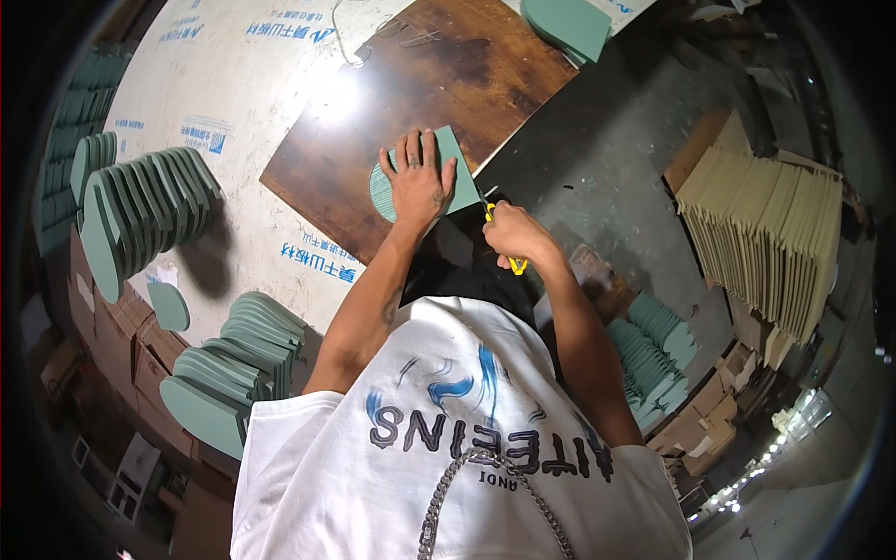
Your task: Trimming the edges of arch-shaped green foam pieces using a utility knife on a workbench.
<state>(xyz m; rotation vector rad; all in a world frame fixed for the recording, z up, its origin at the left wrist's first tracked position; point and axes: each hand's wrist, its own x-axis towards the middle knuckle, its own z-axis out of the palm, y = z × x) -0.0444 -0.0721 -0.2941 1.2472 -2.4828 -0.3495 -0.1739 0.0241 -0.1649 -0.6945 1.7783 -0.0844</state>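
Note:
My left hand (417,177) lies flat, fingers spread, on a green foam sheet (459,166) that rests on a dark brown wooden board (439,84). One end of the sheet is rounded, the other square. My right hand (511,235) grips a yellow-handled knife (492,217) whose blade meets the sheet's near right edge.
Rows of cut green foam pieces (140,210) stand on the white table at left, with more foam stacks (233,364) nearer me and at the far foam pile (569,23). A stack of tan cardboard sheets (770,233) stands at right. Green offcuts in a box (653,350) lie low at right.

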